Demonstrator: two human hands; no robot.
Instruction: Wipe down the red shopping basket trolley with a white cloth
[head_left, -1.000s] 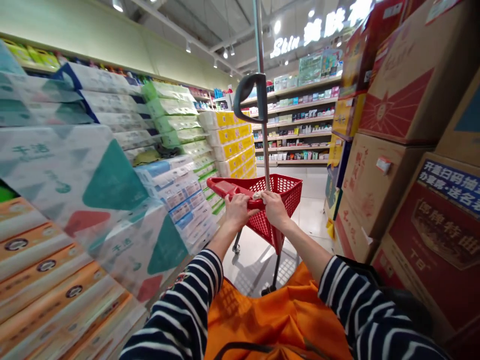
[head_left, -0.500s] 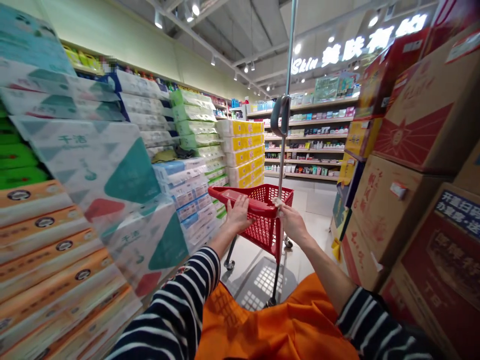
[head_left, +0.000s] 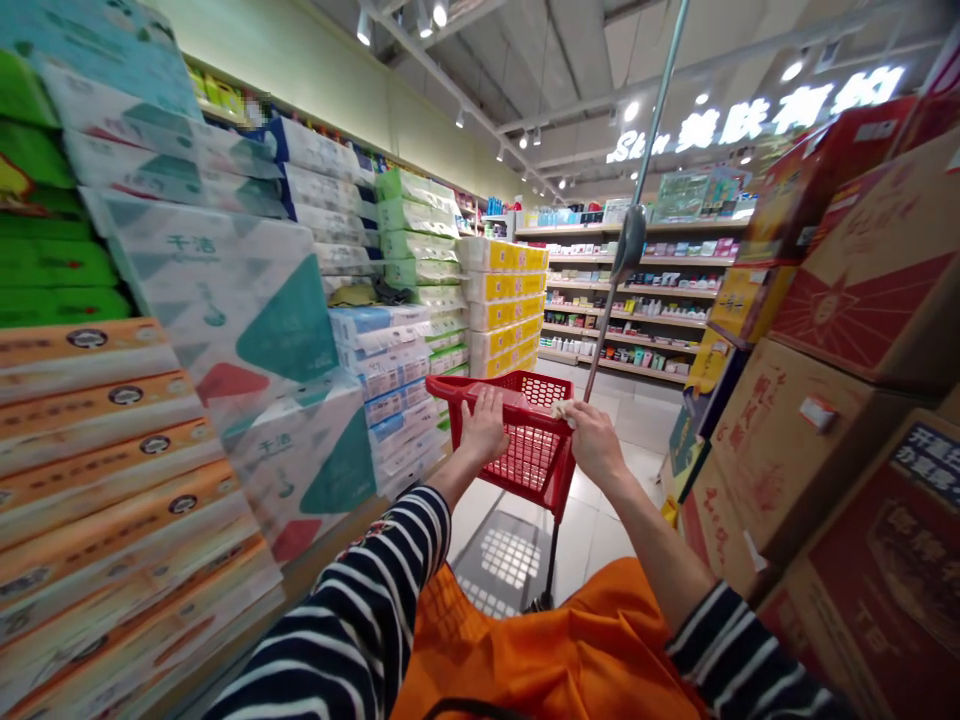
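In the head view a red plastic shopping cart (head_left: 536, 460) stands in front of me, its handle rail (head_left: 506, 402) across the near side. My left hand (head_left: 484, 428) lies on the rail with fingers stretched forward over it. At the rail's right end my right hand (head_left: 595, 440) is closed, and a small crumpled whitish cloth (head_left: 561, 410) shows at its fingertips, against the rail. Just beyond the right hand rises a tall metal pole (head_left: 611, 310) with a grey loop part (head_left: 630, 245). The hand hides where the pole's lower end goes.
Stacked tissue packs (head_left: 247, 310) line my left, with yellow packs (head_left: 507, 310) farther along. Piled cardboard boxes (head_left: 799, 420) narrow the aisle on my right. Shelves of small goods (head_left: 652, 290) stand ahead, beyond a pale tiled floor (head_left: 626, 415).
The cart has turned slightly, and the pole, upright before, now leans to the right. The surroundings have shifted rightward in view. Both hands stay at the rail.
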